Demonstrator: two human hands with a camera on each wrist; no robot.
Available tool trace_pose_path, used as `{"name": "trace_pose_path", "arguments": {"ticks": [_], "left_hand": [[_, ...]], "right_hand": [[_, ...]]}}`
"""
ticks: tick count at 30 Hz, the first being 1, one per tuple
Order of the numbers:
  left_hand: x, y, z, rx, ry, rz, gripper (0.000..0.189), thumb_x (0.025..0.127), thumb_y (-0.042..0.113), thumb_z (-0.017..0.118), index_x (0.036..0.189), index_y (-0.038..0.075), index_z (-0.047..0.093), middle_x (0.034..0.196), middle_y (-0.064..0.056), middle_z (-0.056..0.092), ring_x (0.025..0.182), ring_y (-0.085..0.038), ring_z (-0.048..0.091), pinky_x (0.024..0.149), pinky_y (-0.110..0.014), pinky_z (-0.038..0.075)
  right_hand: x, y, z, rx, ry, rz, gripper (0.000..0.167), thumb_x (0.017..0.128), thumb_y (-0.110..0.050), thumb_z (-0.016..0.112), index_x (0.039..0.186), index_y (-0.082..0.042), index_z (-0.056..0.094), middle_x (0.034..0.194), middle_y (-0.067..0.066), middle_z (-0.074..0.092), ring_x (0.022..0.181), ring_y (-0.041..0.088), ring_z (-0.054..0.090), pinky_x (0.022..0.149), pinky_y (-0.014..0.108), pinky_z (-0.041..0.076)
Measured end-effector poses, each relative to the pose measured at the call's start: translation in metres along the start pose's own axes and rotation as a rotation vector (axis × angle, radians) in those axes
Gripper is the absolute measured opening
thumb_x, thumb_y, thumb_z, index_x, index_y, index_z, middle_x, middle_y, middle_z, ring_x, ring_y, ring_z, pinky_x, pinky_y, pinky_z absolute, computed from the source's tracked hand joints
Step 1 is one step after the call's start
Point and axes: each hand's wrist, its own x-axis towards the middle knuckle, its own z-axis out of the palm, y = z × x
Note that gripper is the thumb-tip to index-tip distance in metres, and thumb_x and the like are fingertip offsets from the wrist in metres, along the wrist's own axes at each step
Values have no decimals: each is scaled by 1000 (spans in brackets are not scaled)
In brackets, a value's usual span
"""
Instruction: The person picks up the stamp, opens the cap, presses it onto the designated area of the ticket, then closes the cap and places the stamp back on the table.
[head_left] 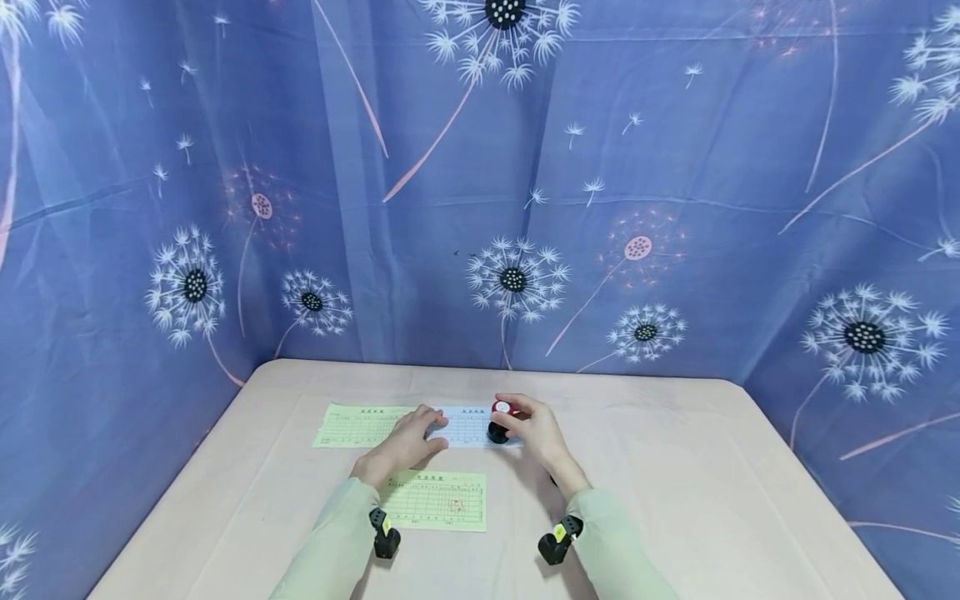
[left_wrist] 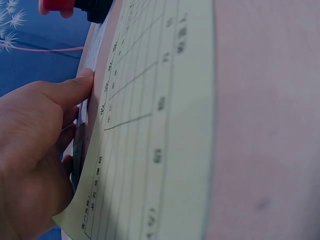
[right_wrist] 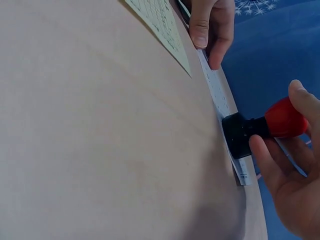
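Observation:
My right hand [head_left: 537,432] holds a stamp with a red knob [right_wrist: 286,119] and a black base [right_wrist: 236,136]. The base stands over the right part of a pale blue printed slip [head_left: 467,427]; in the right wrist view it meets the paper. My left hand [head_left: 407,442] rests on the left part of that slip, thumb and fingers spread along it, holding nothing. Left of it lies a green printed slip [head_left: 352,427], partly under that hand. Nearer the front is another green slip [head_left: 435,504] with a red stamp mark [head_left: 456,505] on its right side.
The slips lie on a pale pink tabletop [head_left: 675,483]. Behind and beside it hangs a blue curtain [head_left: 450,275] with a dandelion print. A small dark object partly shows behind the right wrist. Both forearms wear black wrist cameras [head_left: 386,540].

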Motion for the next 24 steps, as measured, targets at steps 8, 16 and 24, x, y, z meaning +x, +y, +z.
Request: {"name": "trace_pose_path", "arguments": {"ticks": [8, 16, 24], "left_hand": [[0, -2, 1, 10, 3, -1, 43, 94, 30, 66, 133, 12, 59, 143, -6, 50, 136, -31, 44, 119, -50, 30], [0, -2, 2, 3, 6, -9, 42, 94, 30, 66, 133, 13, 60, 143, -5, 50, 134, -30, 45, 118, -50, 32], [-1, 2, 0, 5, 4, -5, 42, 95, 29, 66, 133, 12, 59, 142, -6, 50, 134, -31, 45, 117, -50, 33]], "right_hand": [[1, 5, 2, 76, -15, 36, 42, 89, -6, 72, 129, 4, 62, 109, 24, 70, 88, 32, 68, 74, 55, 58], [7, 22, 3, 54, -26, 38, 42, 89, -14, 74, 129, -2, 64, 111, 18, 70, 84, 18, 67, 67, 43, 62], [7, 22, 3, 69, -18, 49, 43, 88, -12, 74, 128, 1, 63, 110, 18, 70, 81, 13, 65, 65, 44, 62]]}}
